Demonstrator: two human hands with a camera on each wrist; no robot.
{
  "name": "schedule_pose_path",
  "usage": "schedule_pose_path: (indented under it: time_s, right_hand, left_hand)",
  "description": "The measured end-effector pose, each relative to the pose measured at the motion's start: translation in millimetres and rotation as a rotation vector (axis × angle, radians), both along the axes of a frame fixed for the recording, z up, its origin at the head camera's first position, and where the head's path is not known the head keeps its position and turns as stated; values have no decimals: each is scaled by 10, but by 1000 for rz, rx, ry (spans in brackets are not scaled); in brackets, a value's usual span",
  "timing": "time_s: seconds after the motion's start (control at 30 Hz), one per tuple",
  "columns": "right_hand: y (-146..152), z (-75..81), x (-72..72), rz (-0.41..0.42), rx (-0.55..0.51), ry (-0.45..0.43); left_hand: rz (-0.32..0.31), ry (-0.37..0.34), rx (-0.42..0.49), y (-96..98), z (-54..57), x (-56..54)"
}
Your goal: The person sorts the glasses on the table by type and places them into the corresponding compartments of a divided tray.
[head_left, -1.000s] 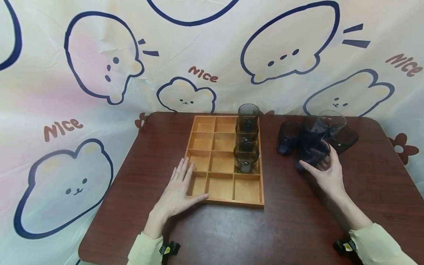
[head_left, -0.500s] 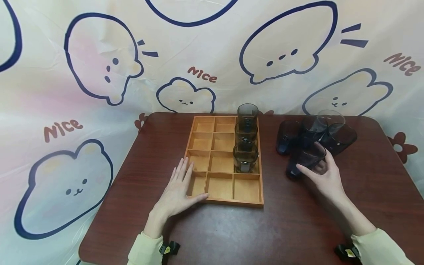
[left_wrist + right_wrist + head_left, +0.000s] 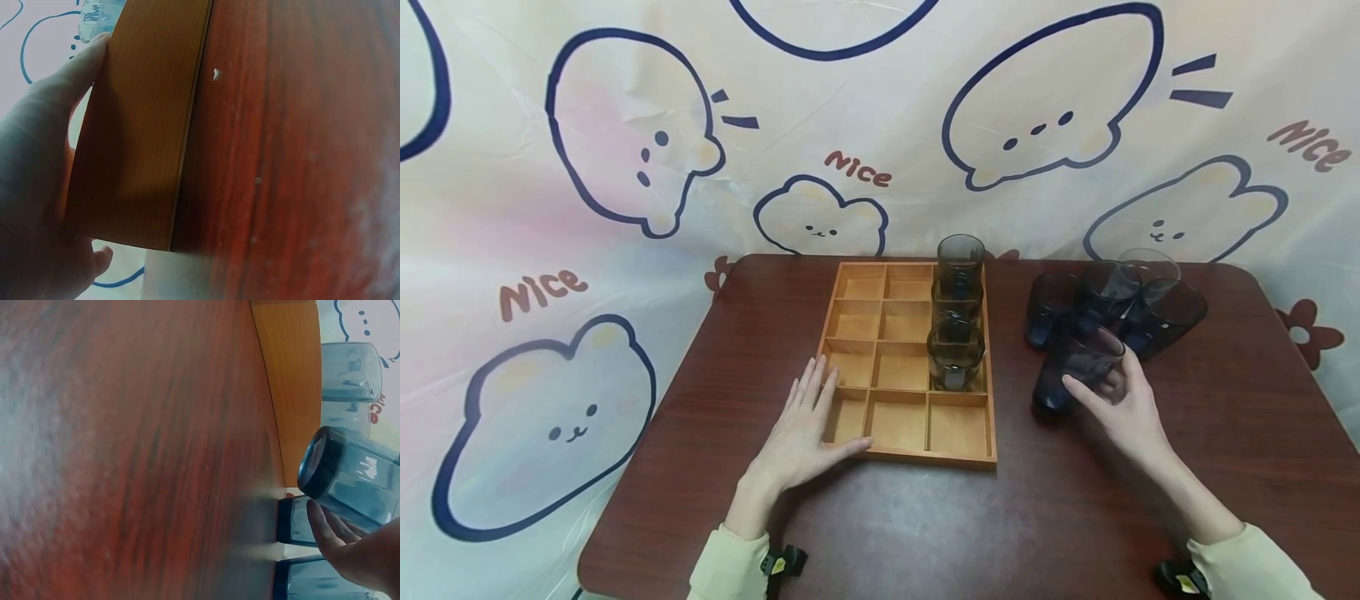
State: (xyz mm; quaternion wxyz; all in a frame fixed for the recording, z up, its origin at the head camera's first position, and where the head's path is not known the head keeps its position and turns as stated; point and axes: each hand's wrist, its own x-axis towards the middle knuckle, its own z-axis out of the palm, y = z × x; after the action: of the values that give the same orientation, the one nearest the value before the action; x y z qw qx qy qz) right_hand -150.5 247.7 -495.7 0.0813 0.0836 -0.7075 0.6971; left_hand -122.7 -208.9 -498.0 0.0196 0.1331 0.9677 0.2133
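Note:
A dark tinted glass is tilted in my right hand, with thumb and fingers pinching it near its rim. In the right wrist view that glass hangs off the tabletop, its thick base toward the wooden box. My left hand rests with straight fingers on the near left corner of the compartmented wooden box. In the left wrist view the thumb lies along the box's side wall. Three glasses stand in the box's right column, the nearest glass in the third compartment from the back.
Several more glasses cluster at the back right, among them a dark glass and a tilted-looking glass. The brown table ends at a patterned cloth backdrop behind it.
My right hand has lifted the glass and carried it left and toward me, away from the cluster. My left hand and the box have stayed still.

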Motion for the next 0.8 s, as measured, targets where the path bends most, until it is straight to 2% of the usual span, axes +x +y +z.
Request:
schedule_pose_path:
  time_s: [0.33, 0.5, 0.8]
  right_hand:
    - [-131, 39, 86, -63, 209, 16]
    - [-211, 72, 136, -56, 263, 33]
    - [-331, 130, 230, -16, 280, 17]
  left_hand:
    - [-4, 4, -1, -2, -7, -12]
    - [-5, 3, 1, -6, -11, -11]
    - [-4, 2, 4, -8, -20, -9]
